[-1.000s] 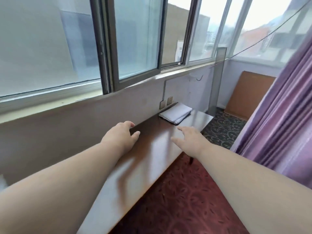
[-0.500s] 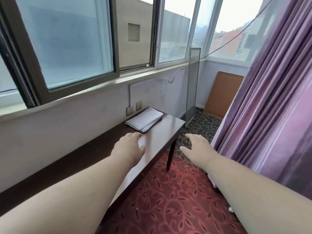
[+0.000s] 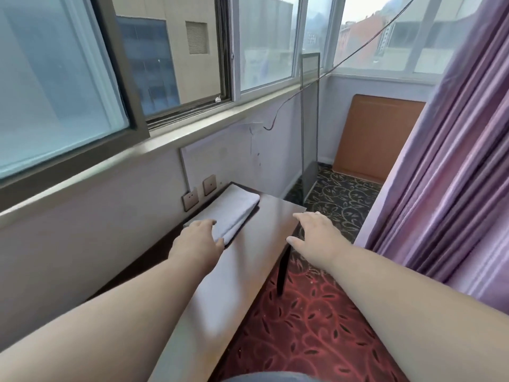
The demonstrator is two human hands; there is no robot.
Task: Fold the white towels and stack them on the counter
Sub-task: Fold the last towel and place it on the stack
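A folded white towel (image 3: 232, 209) lies at the far end of the dark wooden counter (image 3: 264, 238), close to the wall. My left hand (image 3: 197, 241) reaches over the towel's near end, fingers apart, touching or just above it; nothing is gripped. My right hand (image 3: 316, 234) hovers open over the counter's far right corner, to the right of the towel and apart from it. Both forearms stretch in from the bottom of the view.
Two wall sockets (image 3: 199, 193) sit behind the towel. A purple curtain (image 3: 446, 166) hangs at the right. A grey panel (image 3: 309, 125) and a brown board (image 3: 371, 139) lean beyond the counter's end. Red patterned carpet (image 3: 303, 326) lies beside the counter.
The view has moved along the counter toward the towel. My left hand has gone from the bare counter to the towel's near end; my right hand has come over the counter's corner.
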